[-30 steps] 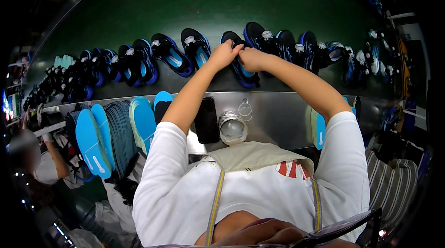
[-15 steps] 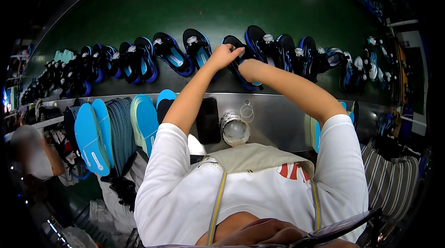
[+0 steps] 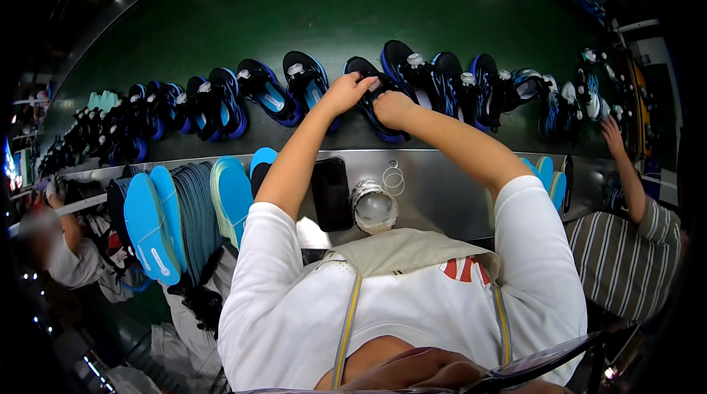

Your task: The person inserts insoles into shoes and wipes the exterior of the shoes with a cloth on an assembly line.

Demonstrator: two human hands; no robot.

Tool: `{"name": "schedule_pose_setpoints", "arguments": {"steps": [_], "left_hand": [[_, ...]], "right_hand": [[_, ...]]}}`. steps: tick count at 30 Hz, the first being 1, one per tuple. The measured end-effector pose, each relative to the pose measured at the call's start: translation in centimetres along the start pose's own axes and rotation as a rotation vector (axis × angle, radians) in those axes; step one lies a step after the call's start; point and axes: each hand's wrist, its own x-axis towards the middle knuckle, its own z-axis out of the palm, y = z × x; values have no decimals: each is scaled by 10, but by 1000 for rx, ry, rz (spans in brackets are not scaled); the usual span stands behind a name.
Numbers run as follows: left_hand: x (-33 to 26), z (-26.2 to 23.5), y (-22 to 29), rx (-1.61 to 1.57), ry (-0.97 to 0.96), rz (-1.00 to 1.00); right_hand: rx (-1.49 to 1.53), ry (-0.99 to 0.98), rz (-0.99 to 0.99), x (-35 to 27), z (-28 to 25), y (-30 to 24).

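A green worktop point(image 3: 353, 0) and the steel ledge point(image 3: 438, 202) along its near edge.
Black-and-blue shoes point(image 3: 297, 79) line the worktop's near part; on the ledge are a dark phone point(image 3: 332, 194), a round silvery container point(image 3: 374, 207) right of it, thin pale rings point(image 3: 402, 182) and stacked blue insoles point(image 3: 546, 171).

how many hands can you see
4: the person's left hand and right hand, both at one black shoe; a co-worker's hand far right; another worker's hand far left. Others may be hidden.
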Motion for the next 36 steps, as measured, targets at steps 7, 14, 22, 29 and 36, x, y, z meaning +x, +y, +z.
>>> {"name": "schedule_pose_setpoints", "arguments": {"steps": [7,14,22,29,36], "left_hand": [[-1,0,-3,-26,-41,-34],[-6,11,6,-329,147,-81],[-3,18,7,-152,261,-114],[-13,42,12,-102,407,80],[-19,54,-1,60,437,338]], "right_hand": [[-162,-301,-43,9,-4,0],[-251,-338,-203,15,-20,3],[94,-221,7,12,-16,1],[367,-25,253,33,9,2],[392,21,241,52,23,7]]}}
